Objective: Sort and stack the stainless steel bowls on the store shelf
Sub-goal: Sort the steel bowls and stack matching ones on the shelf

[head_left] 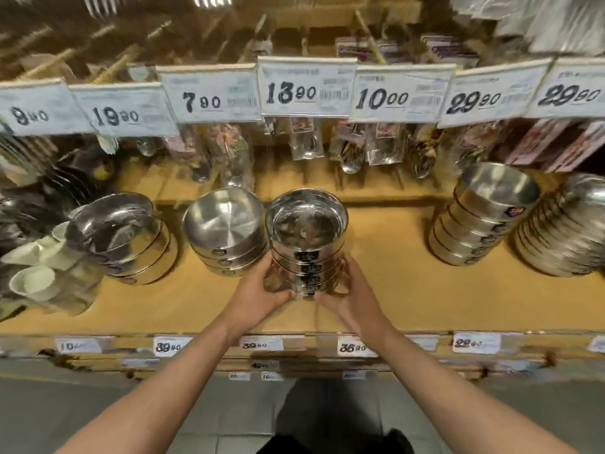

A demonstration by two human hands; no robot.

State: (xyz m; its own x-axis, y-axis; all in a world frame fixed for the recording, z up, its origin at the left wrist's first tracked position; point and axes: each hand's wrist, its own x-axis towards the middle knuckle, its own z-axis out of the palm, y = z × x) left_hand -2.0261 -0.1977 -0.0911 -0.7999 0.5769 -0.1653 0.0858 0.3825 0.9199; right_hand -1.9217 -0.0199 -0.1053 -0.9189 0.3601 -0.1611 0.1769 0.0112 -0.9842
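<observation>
Head view shows left hand and right hand, each grip apparently curled round the stack of bowls mid-shelf near its front edge, being placed; next, release squarely.

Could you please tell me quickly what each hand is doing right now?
Left hand: holds the bowl stack.
Right hand: holds the same stack.

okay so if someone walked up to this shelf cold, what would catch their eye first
Probably the tall stack of steel bowls at the middle of the shelf, gripped low down by the left hand and right hand. Next, the row of white price tags hanging above, and another bowl stack leaning at the right.
</observation>
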